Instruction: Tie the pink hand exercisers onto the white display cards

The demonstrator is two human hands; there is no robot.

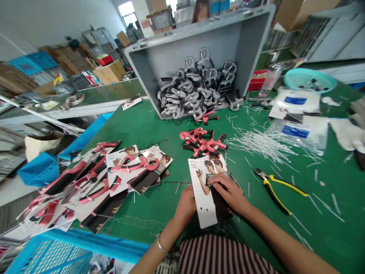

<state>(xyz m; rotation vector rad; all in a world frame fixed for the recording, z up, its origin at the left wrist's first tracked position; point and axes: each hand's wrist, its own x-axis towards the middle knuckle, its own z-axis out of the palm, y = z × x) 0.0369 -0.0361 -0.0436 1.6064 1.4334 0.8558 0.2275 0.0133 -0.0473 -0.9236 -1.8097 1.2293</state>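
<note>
Printed cards (203,205) with two small holes near the lower end are held above the green table. My left hand (186,201) grips their left edge, its fingers mostly hidden behind them. Across the right part of the cards lies my right hand (228,190), fingers bent and close together on the printed face, thumb side out of sight. Just beyond the cards is a small pile of red and black hand grips (203,142). Several more red grips (139,165) lie on cards to the left.
A tilted grey crate (243,49) of grey grips stands at the back. White ties (262,144), yellow-handled cutters (281,186) and plastic bags (310,133) lie right. Blue crates (71,247) sit front left. A person (201,13) is behind the crate.
</note>
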